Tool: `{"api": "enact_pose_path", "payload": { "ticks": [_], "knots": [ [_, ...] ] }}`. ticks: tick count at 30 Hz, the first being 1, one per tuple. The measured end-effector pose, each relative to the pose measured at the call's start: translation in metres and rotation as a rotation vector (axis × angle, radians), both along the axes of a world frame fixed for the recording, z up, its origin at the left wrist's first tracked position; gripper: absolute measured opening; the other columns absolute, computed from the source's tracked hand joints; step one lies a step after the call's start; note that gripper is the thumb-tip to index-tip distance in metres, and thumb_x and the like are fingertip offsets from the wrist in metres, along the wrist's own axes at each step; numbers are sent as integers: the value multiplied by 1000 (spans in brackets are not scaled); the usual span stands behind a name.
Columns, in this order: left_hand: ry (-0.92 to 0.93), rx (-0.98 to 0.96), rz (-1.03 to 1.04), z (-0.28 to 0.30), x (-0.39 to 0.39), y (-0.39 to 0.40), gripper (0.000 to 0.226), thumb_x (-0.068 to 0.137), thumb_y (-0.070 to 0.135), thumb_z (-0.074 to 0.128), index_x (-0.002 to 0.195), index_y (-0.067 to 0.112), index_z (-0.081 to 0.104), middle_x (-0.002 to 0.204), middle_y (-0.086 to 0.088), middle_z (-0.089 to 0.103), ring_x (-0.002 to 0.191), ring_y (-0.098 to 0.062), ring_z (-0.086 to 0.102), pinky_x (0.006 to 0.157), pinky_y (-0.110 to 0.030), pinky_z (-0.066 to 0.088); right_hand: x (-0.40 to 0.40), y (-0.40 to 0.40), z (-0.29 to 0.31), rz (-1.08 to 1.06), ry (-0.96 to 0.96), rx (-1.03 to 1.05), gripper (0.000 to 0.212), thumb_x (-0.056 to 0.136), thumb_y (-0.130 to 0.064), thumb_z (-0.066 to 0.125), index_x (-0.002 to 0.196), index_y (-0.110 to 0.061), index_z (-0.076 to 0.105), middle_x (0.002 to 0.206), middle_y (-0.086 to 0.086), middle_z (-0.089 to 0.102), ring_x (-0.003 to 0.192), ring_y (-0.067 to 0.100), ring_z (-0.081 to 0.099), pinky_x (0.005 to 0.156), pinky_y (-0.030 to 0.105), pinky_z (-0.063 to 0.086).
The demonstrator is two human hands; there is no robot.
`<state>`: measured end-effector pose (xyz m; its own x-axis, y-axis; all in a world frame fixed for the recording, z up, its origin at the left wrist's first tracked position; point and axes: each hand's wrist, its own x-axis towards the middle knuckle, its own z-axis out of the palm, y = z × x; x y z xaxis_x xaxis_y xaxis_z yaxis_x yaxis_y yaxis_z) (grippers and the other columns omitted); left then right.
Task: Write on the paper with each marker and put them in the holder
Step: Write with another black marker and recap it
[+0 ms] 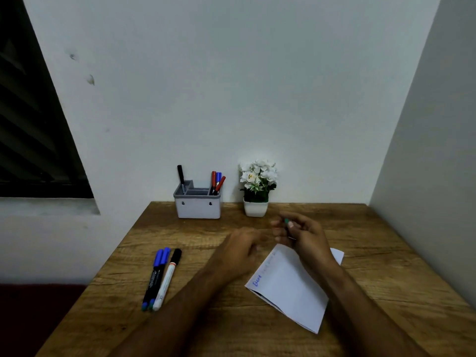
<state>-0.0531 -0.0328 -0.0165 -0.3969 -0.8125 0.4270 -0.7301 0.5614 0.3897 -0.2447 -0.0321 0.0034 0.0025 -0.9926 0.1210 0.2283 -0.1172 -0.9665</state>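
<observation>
three markers (161, 278) are lying left of the paper (288, 287), long axes pointing away, nearer the loosely curled, empty left hand (240, 249); right hand (300, 234) is gripping a green marker (286, 221), holder (197, 204) standing beyond.

The holder (197, 207) stands at the back of the counter (386, 266), against the wall, with the potted plant (257, 191) just to its right. One marker (181, 178) stands in the holder's left compartment, three markers (217, 182) in its right. Three loose markers (161, 278) lie side by side at the front left. The paper (288, 287) lies front right, under my right grip (300, 231); my left grip (242, 247) sits just left of it.
</observation>
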Motion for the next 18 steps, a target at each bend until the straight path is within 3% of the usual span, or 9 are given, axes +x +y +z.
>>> {"api": "enact_pose_path", "payload": {
  "ticks": [2, 4, 6, 7, 11, 15, 18],
  "knots": [
    [-86, 52, -133, -4, 0, 8, 38, 92, 23, 50, 128, 28, 62, 125, 12, 66, 110, -5, 59, 92, -27, 50, -4, 0, -2, -20, 2, -22, 23, 102, 7, 54, 121, -3, 62, 97, 16, 80, 75, 20, 76, 65, 27, 62],
    [-176, 111, -154, -10, 1, 12, 47, 97, 22, 50, 143, 26, 51, 146, 9, 53, 134, -8, 46, 113, -22, 34, -8, 2, -4, -66, 32, -27, 19, 100, 0, 62, 118, -1, 63, 93, 14, 81, 71, 20, 73, 60, 28, 60],
    [-231, 139, -141, -12, 3, 14, 51, 101, 22, 47, 151, 20, 40, 157, 5, 38, 146, -8, 29, 113, -13, 12, -12, 3, -6, -102, 56, -31, 12, 100, -5, 64, 111, 0, 67, 83, 11, 79, 61, 18, 67, 51, 28, 54],
    [-241, 138, -142, -12, 4, 14, 52, 101, 23, 47, 153, 19, 37, 159, 4, 34, 148, -8, 25, 112, -12, 8, -13, 3, -6, -113, 74, -41, 11, 100, -8, 64, 106, 0, 68, 80, 11, 77, 56, 18, 63, 48, 28, 51],
    [-263, 145, -161, -14, 3, 16, 54, 103, 26, 43, 155, 20, 31, 163, 3, 25, 151, -9, 15, 114, -16, 5, -20, 4, -6, -127, 166, -86, 18, 97, -12, 70, 94, 5, 72, 80, 17, 77, 51, 18, 60, 45, 27, 46],
    [-275, 173, -187, -16, 6, 16, 55, 104, 30, 41, 156, 22, 25, 164, 5, 18, 151, -7, 8, 120, -22, 6, -24, 1, -12, -111, 291, -104, 16, 94, -11, 74, 89, 4, 72, 78, 16, 78, 57, 23, 61, 50, 29, 46],
    [-284, 171, -201, -18, 6, 13, 55, 104, 29, 40, 156, 21, 25, 165, 6, 16, 151, -5, 6, 116, -15, 0, -24, -6, -19, -131, 381, -104, 10, 89, 0, 74, 80, 1, 70, 70, 15, 74, 54, 18, 60, 52, 30, 45]
  ]
}}
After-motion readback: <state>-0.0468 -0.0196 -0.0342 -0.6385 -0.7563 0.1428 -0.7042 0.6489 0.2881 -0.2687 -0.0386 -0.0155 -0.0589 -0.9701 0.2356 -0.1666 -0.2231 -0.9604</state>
